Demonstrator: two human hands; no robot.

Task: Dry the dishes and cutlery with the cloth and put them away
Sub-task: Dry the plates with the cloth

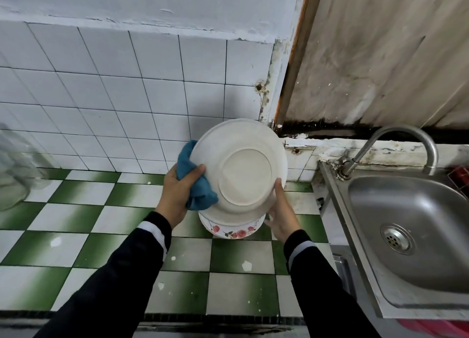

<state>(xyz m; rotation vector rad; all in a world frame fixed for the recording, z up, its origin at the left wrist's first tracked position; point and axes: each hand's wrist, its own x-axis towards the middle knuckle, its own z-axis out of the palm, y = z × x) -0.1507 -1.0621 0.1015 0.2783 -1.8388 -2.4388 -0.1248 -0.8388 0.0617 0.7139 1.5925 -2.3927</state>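
A white plate (pixel 243 160) is held up on a tilt, its bare underside and round foot ring turned toward the camera. Its lower right rim sits in the right hand (pixel 281 218), whose thumb lies up against the underside. A crumpled blue cloth (pixel 200 193) is bunched in the left hand (pixel 177 193) and pressed to the plate's left rim, wrapping round to the hidden face. Below both hands, between the wrists, lies a flowered dish (pixel 233 229), white with red blossoms on its edge, mostly covered by the plate.
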